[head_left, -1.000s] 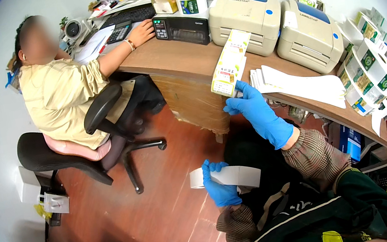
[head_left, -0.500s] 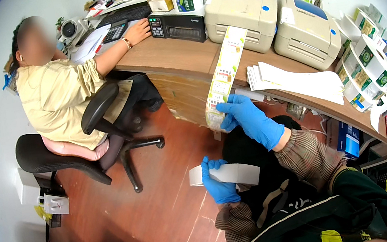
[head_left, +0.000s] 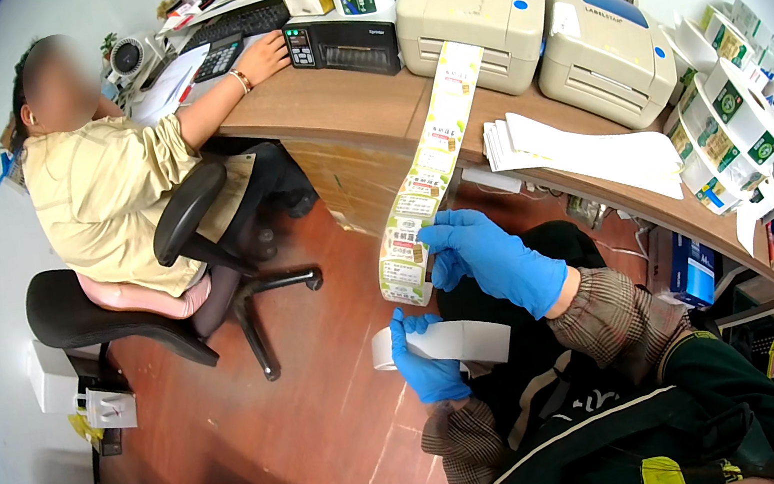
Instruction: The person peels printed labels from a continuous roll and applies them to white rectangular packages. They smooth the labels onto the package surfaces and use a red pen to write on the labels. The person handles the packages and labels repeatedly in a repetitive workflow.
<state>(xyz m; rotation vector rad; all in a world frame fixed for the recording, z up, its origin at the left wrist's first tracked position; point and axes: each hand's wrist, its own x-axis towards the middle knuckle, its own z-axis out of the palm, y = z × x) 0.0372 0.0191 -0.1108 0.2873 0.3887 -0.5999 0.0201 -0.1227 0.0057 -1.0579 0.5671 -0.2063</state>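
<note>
From the left beige label printer (head_left: 474, 20) a long strip of printed labels (head_left: 434, 155) hangs over the desk edge. Its lower end curls close above my left hand. My right hand (head_left: 499, 260), in a blue glove, pinches the strip by its right edge near that end. In a matching glove, my left hand (head_left: 427, 367) grips a roll of white label tape (head_left: 453, 341), its fingers through the middle and thumb side outside. A loose white tail runs from the roll to the right.
A person (head_left: 110, 185) sits in a black swivel chair (head_left: 105, 317) at the left, one hand by a black printer (head_left: 343, 46). A second beige printer (head_left: 605, 50), white paper sheets (head_left: 580, 150) and several label rolls (head_left: 733, 126) occupy the wooden desk (head_left: 335, 103).
The label strip has come further out and hangs lower, its end now nearer my left hand. My right hand has shifted slightly left and down along with it. The left hand still holds the roll.
</note>
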